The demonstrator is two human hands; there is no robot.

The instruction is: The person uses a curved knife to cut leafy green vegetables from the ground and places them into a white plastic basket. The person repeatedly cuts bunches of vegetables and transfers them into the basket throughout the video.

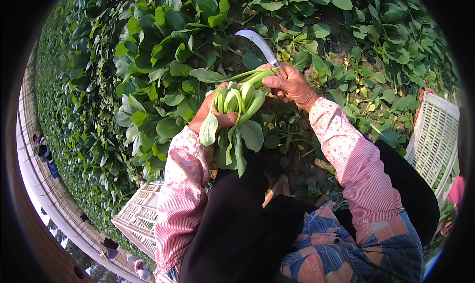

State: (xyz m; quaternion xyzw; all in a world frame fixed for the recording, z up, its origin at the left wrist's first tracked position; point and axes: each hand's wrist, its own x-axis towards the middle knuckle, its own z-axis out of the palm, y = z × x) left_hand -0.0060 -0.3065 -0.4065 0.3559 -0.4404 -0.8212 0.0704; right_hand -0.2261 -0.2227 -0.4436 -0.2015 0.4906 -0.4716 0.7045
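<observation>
Several bok choy plants [237, 101] are bunched in my left hand [207, 114], their pale stalk bases upward and their leaves hanging down over my dark trousers. My right hand [291, 84], just right of the bunch, grips the handle of a small curved harvesting knife [258, 45], its blade pointing up and to the left. The thumb of that hand lies by a green stalk [259, 77] at the top of the bunch; whether the fingers also pinch it is hard to tell. Pink floral sleeves cover both forearms.
Dense leafy greens [159, 52] grow ahead and to the left. Smaller plants stand in dark soil [297, 153] in the middle. Slatted plastic crates stand at lower left [139, 212] and at right [434, 130]. Other people [139, 266] are far off at the left edge, and pink cloth shows beyond the right crate.
</observation>
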